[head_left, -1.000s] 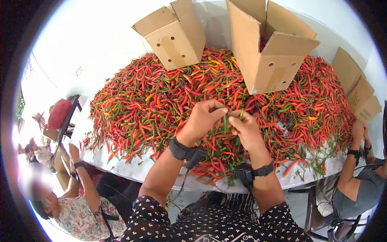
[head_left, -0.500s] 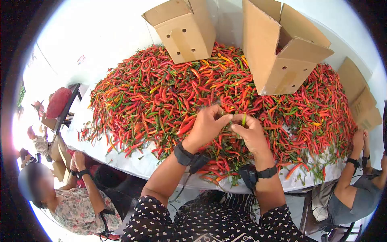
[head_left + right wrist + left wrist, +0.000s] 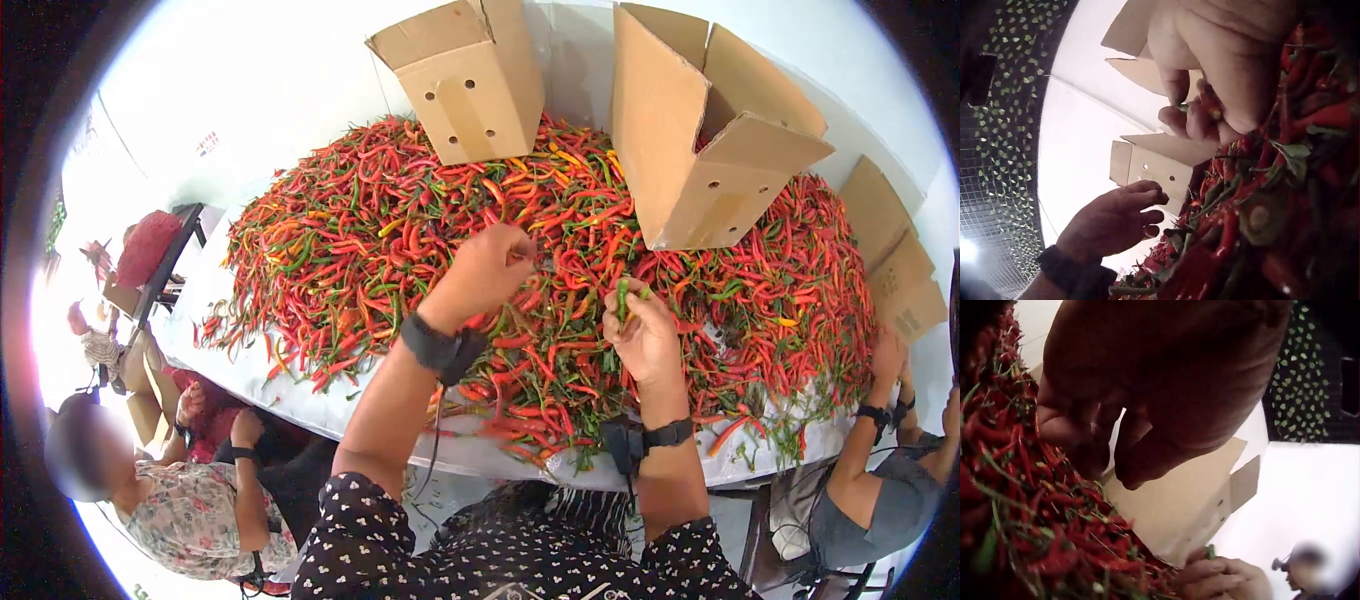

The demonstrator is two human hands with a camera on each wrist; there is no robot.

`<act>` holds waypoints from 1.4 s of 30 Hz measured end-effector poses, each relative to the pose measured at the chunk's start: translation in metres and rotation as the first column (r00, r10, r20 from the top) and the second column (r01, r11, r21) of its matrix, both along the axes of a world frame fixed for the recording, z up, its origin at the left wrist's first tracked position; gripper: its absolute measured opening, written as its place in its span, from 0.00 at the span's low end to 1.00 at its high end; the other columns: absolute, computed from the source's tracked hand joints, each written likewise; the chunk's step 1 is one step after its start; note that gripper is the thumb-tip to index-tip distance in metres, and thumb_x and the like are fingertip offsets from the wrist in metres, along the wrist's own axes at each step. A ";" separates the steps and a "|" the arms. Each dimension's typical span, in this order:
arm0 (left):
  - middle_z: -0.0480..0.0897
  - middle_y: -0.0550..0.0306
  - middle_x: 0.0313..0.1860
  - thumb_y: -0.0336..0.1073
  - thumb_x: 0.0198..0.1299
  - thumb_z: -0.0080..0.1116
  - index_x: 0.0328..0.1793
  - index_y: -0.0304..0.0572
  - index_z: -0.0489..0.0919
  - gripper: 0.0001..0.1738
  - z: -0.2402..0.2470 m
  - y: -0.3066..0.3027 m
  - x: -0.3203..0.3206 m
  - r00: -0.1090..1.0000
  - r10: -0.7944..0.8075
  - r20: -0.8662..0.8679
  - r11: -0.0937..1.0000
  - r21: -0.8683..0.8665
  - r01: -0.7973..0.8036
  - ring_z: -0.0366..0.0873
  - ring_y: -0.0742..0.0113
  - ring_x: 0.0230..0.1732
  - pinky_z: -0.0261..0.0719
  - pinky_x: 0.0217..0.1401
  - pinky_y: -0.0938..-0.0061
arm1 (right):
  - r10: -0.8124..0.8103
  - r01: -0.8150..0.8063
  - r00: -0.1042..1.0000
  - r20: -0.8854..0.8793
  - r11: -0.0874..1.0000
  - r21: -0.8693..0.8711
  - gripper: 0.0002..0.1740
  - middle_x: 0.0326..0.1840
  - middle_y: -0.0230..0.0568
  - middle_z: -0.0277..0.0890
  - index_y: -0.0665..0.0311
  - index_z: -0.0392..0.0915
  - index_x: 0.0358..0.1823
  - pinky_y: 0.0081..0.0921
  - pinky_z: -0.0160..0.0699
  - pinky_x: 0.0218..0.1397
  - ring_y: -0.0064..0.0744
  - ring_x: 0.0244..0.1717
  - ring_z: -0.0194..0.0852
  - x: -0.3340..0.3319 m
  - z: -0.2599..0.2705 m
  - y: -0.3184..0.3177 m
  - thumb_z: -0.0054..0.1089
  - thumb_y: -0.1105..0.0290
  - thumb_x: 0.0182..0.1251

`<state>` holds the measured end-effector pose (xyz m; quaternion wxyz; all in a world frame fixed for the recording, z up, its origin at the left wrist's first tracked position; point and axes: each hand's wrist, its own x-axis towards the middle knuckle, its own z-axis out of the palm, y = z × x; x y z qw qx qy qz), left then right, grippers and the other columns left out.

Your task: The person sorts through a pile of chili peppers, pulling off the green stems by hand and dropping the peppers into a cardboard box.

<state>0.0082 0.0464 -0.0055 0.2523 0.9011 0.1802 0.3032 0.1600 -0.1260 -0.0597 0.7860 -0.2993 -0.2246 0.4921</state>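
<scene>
My left hand (image 3: 482, 272) hovers over the left middle of a large heap of red, green and orange chillies (image 3: 350, 215), its fingers bent. In the left wrist view a gap shows between thumb and fingers of that hand (image 3: 1160, 375), and nothing is seen in it. To its right, my right hand (image 3: 648, 345) is turned up and grips a green chilli (image 3: 622, 298) between thumb and fingers. The right wrist view has a reddish chilli piece (image 3: 1210, 103) among the curled fingers of this hand (image 3: 1235, 56). The two hands are apart.
Two open cardboard boxes, one at the back left (image 3: 465, 100) and a larger one (image 3: 670, 150) at the back right, stand in the heap. Folded cardboard (image 3: 890, 240) leans at the right. People sit on both sides of the white table (image 3: 320, 412).
The hands, close together before, have separated. My left hand has moved left and slightly up, while my right hand has shifted a little right with the green chilli. The head view has shifted slightly.
</scene>
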 end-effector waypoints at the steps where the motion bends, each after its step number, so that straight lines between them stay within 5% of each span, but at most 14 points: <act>1: 0.77 0.51 0.31 0.31 0.47 0.58 0.36 0.37 0.76 0.09 -0.001 0.015 0.008 1.000 0.001 0.005 1.000 0.008 -0.001 0.76 0.60 0.35 0.73 0.38 0.70 | 0.002 -0.001 0.998 -0.059 1.000 0.020 0.09 0.32 0.38 0.72 0.60 0.72 0.42 0.22 0.62 0.24 0.28 0.24 0.68 0.000 0.000 0.000 0.51 0.70 0.60; 3: 0.78 0.48 0.36 0.32 0.47 0.54 0.38 0.39 0.77 0.10 -0.006 0.041 0.025 0.996 -0.075 -0.058 0.964 0.251 0.087 0.75 0.50 0.40 0.74 0.44 0.64 | 0.020 -0.014 0.993 -0.116 0.998 0.054 0.09 0.31 0.38 0.73 0.57 0.72 0.41 0.26 0.63 0.28 0.30 0.26 0.68 0.002 -0.004 0.000 0.51 0.65 0.61; 10: 0.77 0.47 0.31 0.34 0.47 0.48 0.34 0.38 0.78 0.11 -0.037 0.073 0.074 0.872 -0.046 -0.487 0.893 0.371 0.254 0.76 0.48 0.38 0.74 0.42 0.57 | 0.007 -0.003 0.988 -0.152 1.000 0.026 0.06 0.26 0.34 0.72 0.56 0.73 0.39 0.25 0.62 0.26 0.28 0.22 0.65 0.004 -0.007 0.002 0.53 0.67 0.62; 14: 0.79 0.45 0.27 0.32 0.46 0.48 0.27 0.35 0.79 0.09 -0.025 0.051 0.065 0.856 0.047 -0.515 0.864 0.451 0.224 0.77 0.47 0.35 0.74 0.41 0.59 | -0.021 0.021 0.989 -0.145 1.000 -0.005 0.05 0.24 0.32 0.70 0.57 0.73 0.38 0.24 0.62 0.24 0.27 0.21 0.64 0.002 -0.009 0.001 0.54 0.69 0.62; 16: 0.80 0.45 0.27 0.35 0.47 0.51 0.28 0.35 0.80 0.11 -0.007 0.022 0.042 0.979 -0.119 -0.165 0.988 0.073 0.133 0.77 0.47 0.33 0.75 0.38 0.61 | -0.021 0.015 0.990 -0.138 0.999 -0.048 0.03 0.24 0.32 0.69 0.58 0.73 0.37 0.22 0.61 0.22 0.25 0.21 0.63 0.002 -0.010 0.002 0.54 0.71 0.62; 18: 0.81 0.46 0.28 0.34 0.49 0.54 0.34 0.34 0.81 0.11 0.002 0.001 0.027 0.975 -0.159 -0.155 0.987 -0.031 0.156 0.79 0.54 0.32 0.76 0.37 0.68 | -0.023 0.016 0.993 -0.112 0.998 -0.063 0.04 0.24 0.31 0.69 0.59 0.73 0.38 0.21 0.61 0.22 0.24 0.20 0.63 -0.001 -0.010 0.003 0.54 0.71 0.62; 20: 0.82 0.54 0.32 0.29 0.51 0.54 0.41 0.35 0.79 0.11 0.004 -0.023 0.012 0.985 -0.169 -0.030 0.906 -0.397 0.143 0.77 0.73 0.33 0.75 0.38 0.76 | -0.024 0.018 0.996 -0.083 0.997 -0.079 0.05 0.24 0.31 0.69 0.60 0.73 0.39 0.20 0.61 0.22 0.22 0.20 0.63 -0.004 -0.007 0.003 0.54 0.71 0.62; 21: 0.81 0.58 0.32 0.27 0.52 0.55 0.41 0.31 0.79 0.10 0.002 -0.032 0.008 0.983 -0.184 -0.003 0.885 -0.435 0.165 0.75 0.78 0.34 0.74 0.37 0.79 | -0.028 0.024 0.999 -0.033 0.994 -0.107 0.07 0.25 0.31 0.70 0.62 0.73 0.40 0.19 0.61 0.22 0.21 0.20 0.63 -0.006 -0.006 0.003 0.53 0.71 0.62; 26: 0.81 0.56 0.32 0.27 0.52 0.54 0.40 0.32 0.78 0.09 -0.007 -0.070 -0.001 0.960 -0.270 0.070 0.846 -0.458 0.272 0.76 0.75 0.35 0.75 0.39 0.78 | -0.078 0.087 0.995 0.058 0.982 -0.168 0.10 0.28 0.31 0.72 0.66 0.73 0.44 0.17 0.61 0.22 0.18 0.20 0.64 -0.017 0.001 0.005 0.53 0.70 0.62; 33: 0.80 0.55 0.28 0.29 0.53 0.55 0.38 0.32 0.77 0.08 -0.005 -0.072 -0.001 0.913 -0.405 0.056 0.874 -0.270 0.404 0.77 0.71 0.30 0.75 0.36 0.75 | -0.130 0.167 0.968 0.215 0.972 -0.163 0.09 0.24 0.28 0.72 0.66 0.75 0.41 0.14 0.60 0.20 0.15 0.19 0.63 -0.020 0.007 0.004 0.54 0.71 0.61; 35: 0.77 0.59 0.24 0.31 0.54 0.55 0.35 0.33 0.77 0.07 -0.011 -0.061 0.003 0.978 -0.187 0.097 0.902 -0.376 0.210 0.74 0.75 0.27 0.73 0.30 0.78 | -0.135 0.184 0.945 0.298 0.973 -0.140 0.09 0.24 0.27 0.72 0.66 0.75 0.40 0.14 0.60 0.20 0.14 0.19 0.62 -0.018 0.002 0.004 0.55 0.70 0.61; 37: 0.76 0.61 0.22 0.32 0.55 0.55 0.34 0.34 0.77 0.07 -0.002 -0.059 0.003 0.986 -0.151 0.075 0.874 -0.455 0.169 0.73 0.77 0.26 0.71 0.28 0.80 | -0.144 0.268 0.856 0.497 0.945 -0.188 0.09 0.24 0.27 0.71 0.66 0.74 0.40 0.13 0.59 0.19 0.12 0.20 0.62 -0.020 0.005 0.003 0.56 0.70 0.60; 39: 0.75 0.62 0.20 0.34 0.56 0.54 0.33 0.35 0.77 0.08 0.002 -0.057 0.004 0.992 -0.115 0.059 0.832 -0.540 0.128 0.72 0.79 0.24 0.70 0.26 0.81 | -0.140 0.267 0.855 0.499 0.944 -0.194 0.10 0.25 0.27 0.72 0.65 0.74 0.40 0.13 0.60 0.19 0.12 0.20 0.63 -0.024 0.010 0.002 0.56 0.70 0.60; 42: 0.75 0.61 0.18 0.36 0.55 0.55 0.34 0.35 0.77 0.10 0.008 -0.035 0.007 0.998 -0.038 0.047 0.932 -0.359 0.053 0.71 0.78 0.22 0.70 0.26 0.79 | -0.147 0.263 0.882 0.447 0.942 -0.209 0.11 0.25 0.28 0.72 0.65 0.73 0.41 0.13 0.60 0.18 0.12 0.20 0.63 -0.023 0.007 0.003 0.55 0.69 0.60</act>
